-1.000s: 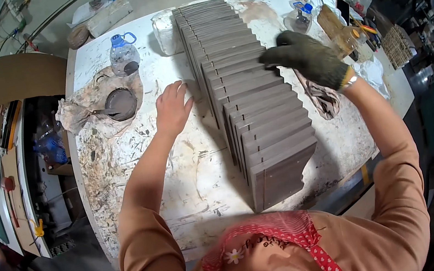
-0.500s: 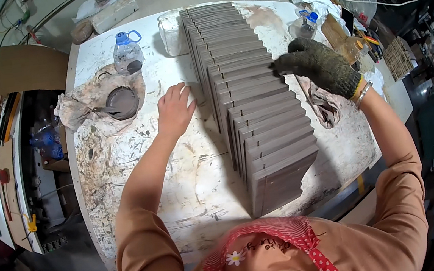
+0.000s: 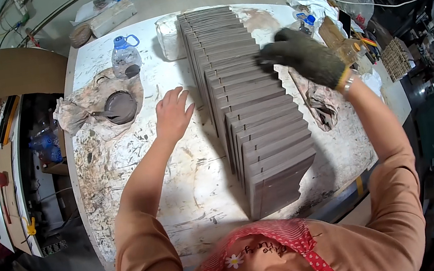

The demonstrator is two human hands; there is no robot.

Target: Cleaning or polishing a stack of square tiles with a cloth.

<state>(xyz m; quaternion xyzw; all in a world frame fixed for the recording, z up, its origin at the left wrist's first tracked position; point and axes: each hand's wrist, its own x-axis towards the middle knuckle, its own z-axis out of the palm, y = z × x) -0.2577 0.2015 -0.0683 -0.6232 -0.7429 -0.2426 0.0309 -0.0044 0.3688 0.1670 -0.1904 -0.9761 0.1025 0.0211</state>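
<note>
A long row of grey-brown wood-grained boards (image 3: 257, 108), packed face to face on edge, runs from the near side of the table to the back. My bare left hand (image 3: 172, 115) is open, its fingers spread over the white tabletop left of the row, holding nothing. On the other side, my right hand (image 3: 303, 59) wears a dark knitted glove and reaches over the right edge of the boards around mid-row. Motion smears its fingers, so whether they touch the boards or grip anything is unclear.
Left of my left hand, a round dish of dark paste (image 3: 120, 107) sits on a stained cloth (image 3: 96, 86), with a blue-capped bottle (image 3: 125, 56) behind. A white block (image 3: 170, 38) stands by the row's far end. A crumpled rag (image 3: 319, 104) and a wicker basket (image 3: 397, 58) are at right.
My gloved right hand has moved left and slightly up, farther over the boards. My left hand has stayed nearly in place, and the row looks the same apart from a slight view shift.
</note>
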